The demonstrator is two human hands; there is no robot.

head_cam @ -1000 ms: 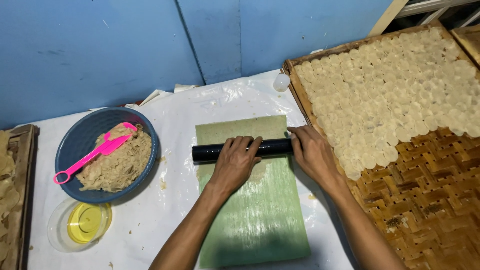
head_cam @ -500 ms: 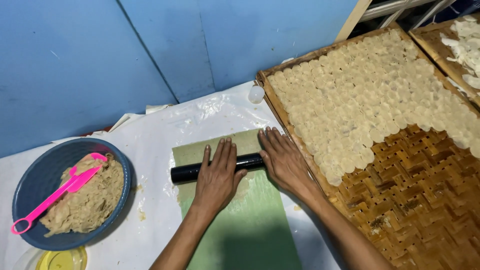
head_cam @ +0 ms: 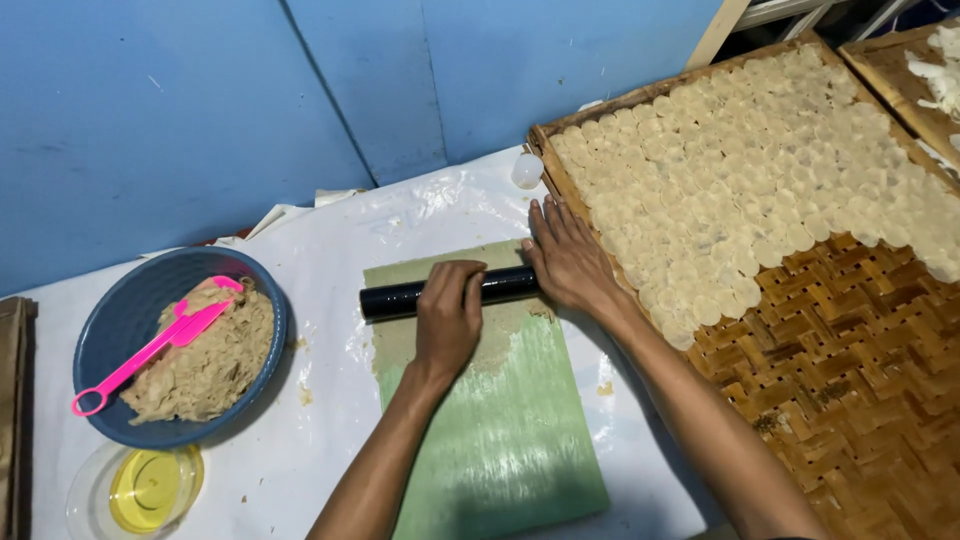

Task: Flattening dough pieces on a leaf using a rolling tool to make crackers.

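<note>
Black rolling pin [head_cam: 400,298] lies crosswise near far end of green board [head_cam: 500,420], glossy, horizontal; thin beige dough sheet [head_cam: 505,335] spread flat under it.

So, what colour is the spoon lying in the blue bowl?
The spoon is bright pink, clearest in the head view.
</note>
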